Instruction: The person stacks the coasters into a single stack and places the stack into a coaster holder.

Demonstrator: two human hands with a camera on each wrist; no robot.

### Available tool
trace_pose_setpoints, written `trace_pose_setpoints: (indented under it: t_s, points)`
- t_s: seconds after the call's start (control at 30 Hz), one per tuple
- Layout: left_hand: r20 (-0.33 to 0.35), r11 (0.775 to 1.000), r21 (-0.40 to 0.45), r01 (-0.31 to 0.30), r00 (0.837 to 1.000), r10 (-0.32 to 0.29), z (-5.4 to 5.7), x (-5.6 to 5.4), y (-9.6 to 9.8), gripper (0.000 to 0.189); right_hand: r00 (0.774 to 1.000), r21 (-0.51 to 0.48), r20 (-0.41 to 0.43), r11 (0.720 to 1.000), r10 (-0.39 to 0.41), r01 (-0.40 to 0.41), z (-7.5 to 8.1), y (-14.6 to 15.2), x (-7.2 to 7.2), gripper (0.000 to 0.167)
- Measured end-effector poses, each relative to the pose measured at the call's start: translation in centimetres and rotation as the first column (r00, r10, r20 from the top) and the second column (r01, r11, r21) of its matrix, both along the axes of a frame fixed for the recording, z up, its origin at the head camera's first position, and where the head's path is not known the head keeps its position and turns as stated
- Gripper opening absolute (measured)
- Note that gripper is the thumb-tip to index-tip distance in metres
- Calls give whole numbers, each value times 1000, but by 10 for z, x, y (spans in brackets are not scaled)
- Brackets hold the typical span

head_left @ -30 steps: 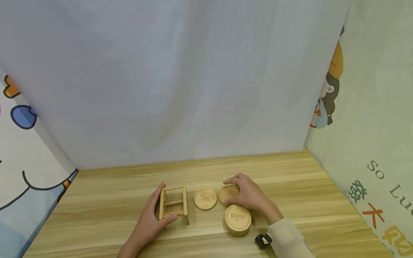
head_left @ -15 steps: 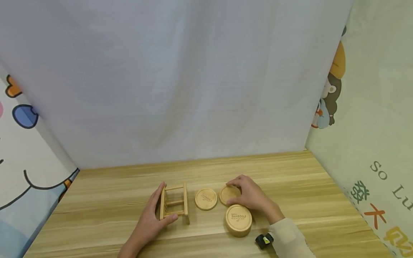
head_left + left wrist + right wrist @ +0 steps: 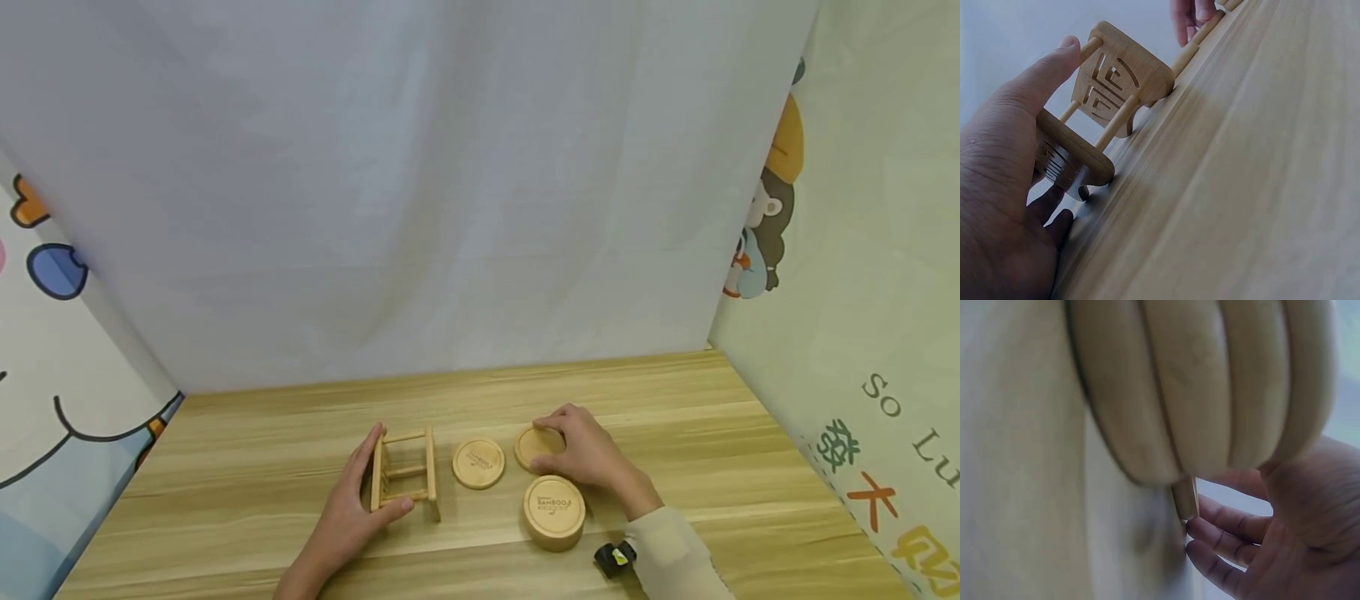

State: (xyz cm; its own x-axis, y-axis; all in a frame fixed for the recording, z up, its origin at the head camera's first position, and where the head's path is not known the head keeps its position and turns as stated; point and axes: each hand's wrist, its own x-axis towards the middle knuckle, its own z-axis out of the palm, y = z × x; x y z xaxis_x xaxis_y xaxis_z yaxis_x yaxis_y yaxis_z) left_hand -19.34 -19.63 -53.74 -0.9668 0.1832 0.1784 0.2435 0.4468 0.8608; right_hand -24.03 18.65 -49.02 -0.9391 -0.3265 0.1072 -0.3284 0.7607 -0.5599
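My left hand (image 3: 347, 504) grips a small bamboo coaster holder (image 3: 432, 468), thumb on its near side and fingers on its left panel. In the left wrist view the holder (image 3: 1147, 74) shows carved panels joined by rods. My right hand (image 3: 592, 457) pinches a round bamboo coaster (image 3: 529, 446) by its edge on the table. Just in front of that hand stands a stack of coasters (image 3: 553, 508), lettered on top; in the right wrist view the stack (image 3: 1194, 387) hides part of the hand. Another lettered coaster (image 3: 478, 463) lies flat between holder and right hand.
A wood-grain table (image 3: 262, 467) carries everything. Behind it hangs a pale curtain (image 3: 420, 208); printed cloths (image 3: 840, 333) flank both sides. A small black device (image 3: 615, 558) sits by the right sleeve (image 3: 675, 554).
My right hand has shifted slightly to the right with its coaster, widening the gap to the flat coaster beside it. The left hand and the holder have stayed put.
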Motion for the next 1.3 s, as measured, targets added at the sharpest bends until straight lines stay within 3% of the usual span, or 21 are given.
trace_pose_setpoints:
  t_s: [0.5, 1.3]
  points:
    - [27, 1000, 6, 12, 1000, -12, -3, -1, -1, 113, 1000, -38, 4, 999, 24, -24, -4, 1, -1, 70]
    - [33, 1000, 2, 4, 999, -4, 0, -1, 0, 112, 995, 4, -64, 997, 74, -73, -4, 2, -2, 69]
